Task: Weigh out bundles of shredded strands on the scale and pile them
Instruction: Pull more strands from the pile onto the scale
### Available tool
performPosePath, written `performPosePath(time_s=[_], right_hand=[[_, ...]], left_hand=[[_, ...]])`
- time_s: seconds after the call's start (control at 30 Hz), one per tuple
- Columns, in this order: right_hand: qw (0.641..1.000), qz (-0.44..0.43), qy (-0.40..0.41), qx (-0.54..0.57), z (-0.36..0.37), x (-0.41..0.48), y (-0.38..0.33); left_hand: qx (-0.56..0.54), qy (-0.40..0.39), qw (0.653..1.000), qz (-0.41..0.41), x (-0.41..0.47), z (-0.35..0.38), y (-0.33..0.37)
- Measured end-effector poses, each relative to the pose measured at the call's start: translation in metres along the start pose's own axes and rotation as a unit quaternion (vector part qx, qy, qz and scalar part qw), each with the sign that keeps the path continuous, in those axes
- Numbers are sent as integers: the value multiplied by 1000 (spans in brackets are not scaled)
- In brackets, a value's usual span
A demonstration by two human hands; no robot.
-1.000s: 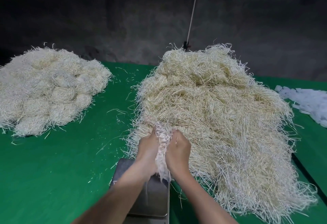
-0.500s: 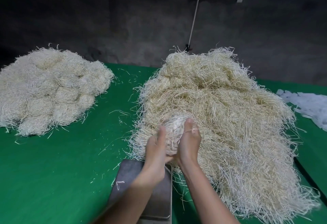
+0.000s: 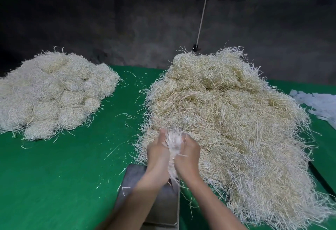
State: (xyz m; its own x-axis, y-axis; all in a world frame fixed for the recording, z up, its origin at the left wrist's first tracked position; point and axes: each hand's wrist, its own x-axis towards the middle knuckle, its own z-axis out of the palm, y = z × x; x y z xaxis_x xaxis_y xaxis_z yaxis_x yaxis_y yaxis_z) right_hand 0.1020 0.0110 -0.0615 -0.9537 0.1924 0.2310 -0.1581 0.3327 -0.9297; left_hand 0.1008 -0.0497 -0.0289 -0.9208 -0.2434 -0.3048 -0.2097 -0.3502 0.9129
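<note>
Nearest, the steel scale platform (image 3: pixel 167 206) sat on the green desk (image 3: pixel 63 175). Just above its far edge, the left hand (image 3: pixel 157 154) and right hand (image 3: pixel 188 154) clutched one bundle of pale strands (image 3: pixel 174 142) between them. Beyond rose the loose heap of strands (image 3: pixel 227 120), with the pile of rounded bundles (image 3: pixel 52 93) far left.

The left forearm (image 3: pixel 138 193) and the right forearm (image 3: pixel 209 199), both bare, rise from the lower edge and converge until the wrists sit close together. The left hand (image 3: pixel 157 150) and the right hand (image 3: pixel 188 151) stand side by side with their backs to the camera, palms facing each other, the left reaching slightly higher. Their fingers curl inward and grip a bundle of strands (image 3: pixel 175 141) pressed between them, with most fingertips hidden behind it.
</note>
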Motion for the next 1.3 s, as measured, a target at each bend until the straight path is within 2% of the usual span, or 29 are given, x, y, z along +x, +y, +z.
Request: performPosePath(time_s=[0.07, 0.1, 0.23, 0.27, 0.33, 0.37, 0.4, 0.47, 0.53, 0.6, 0.63, 0.7, 0.8, 0.83, 0.9, 0.97, 1.1, 1.2, 1.23, 1.3], right_hand=[[998, 34, 5, 51, -8, 5, -1], [994, 66, 1, 86, -7, 4, 1], [947, 155, -41, 280, -7, -7, 2], [944, 129, -72, 296, -10, -7, -3], [962, 66, -130, 230, -9, -6, -11], [974, 54, -133, 172, -5, -8, -15], [983, 60, -111, 132, -2, -8, -19], [988, 100, -34, 114, 1, -1, -20], [971, 173, 18, 165, -1, 10, -16], [952, 218, 50, 210, 0, 16, -14], [958, 209, 59, 190, 3, 14, -17], [985, 122, 72, 102, 15, -3, -23], [997, -24, 69, 3, 22, -30, -23], [998, -34, 59, -11, 19, -28, -22], [998, -18, 48, -32, 10, -16, -14], [996, -13, 66, -50, 6, -12, -14], [997, -36, 53, -41, 16, -28, -13], [997, 62, -27, 37, -3, -18, -12], [991, 94, -62, 69, -13, -17, -11], [977, 106, -138, 125, -30, -19, -8]], left_hand=[[-7, -3, 999, -47, -6, -4, -7], [-4, -1, 999, -44, -3, -7, -7], [84, 59, 990, 98, 22, -24, 11], [129, 46, 980, 142, 24, -28, 9], [223, -21, 953, 203, 22, -25, 5], [254, -39, 941, 219, 19, -22, 3], [255, -39, 939, 225, 16, -20, 3], [188, -16, 957, 219, 12, -22, 7], [148, -45, 972, 176, 10, -31, 2], [147, -101, 980, 92, -1, -32, -12], [147, -107, 981, 65, -7, -29, -18], [109, -53, 991, 64, -6, -22, -19], [99, 1, 982, 162, 6, -27, -11], [108, 2, 973, 205, 6, -28, -12], [201, 21, 939, 279, 0, -30, -17], [257, 22, 915, 311, -1, -29, -19], [160, -19, 977, 142, 14, -30, -6], [190, -46, 978, 70, 9, -29, -12], [194, -46, 978, 62, 10, -32, -12], [212, -58, 972, 83, 19, -43, -6]])
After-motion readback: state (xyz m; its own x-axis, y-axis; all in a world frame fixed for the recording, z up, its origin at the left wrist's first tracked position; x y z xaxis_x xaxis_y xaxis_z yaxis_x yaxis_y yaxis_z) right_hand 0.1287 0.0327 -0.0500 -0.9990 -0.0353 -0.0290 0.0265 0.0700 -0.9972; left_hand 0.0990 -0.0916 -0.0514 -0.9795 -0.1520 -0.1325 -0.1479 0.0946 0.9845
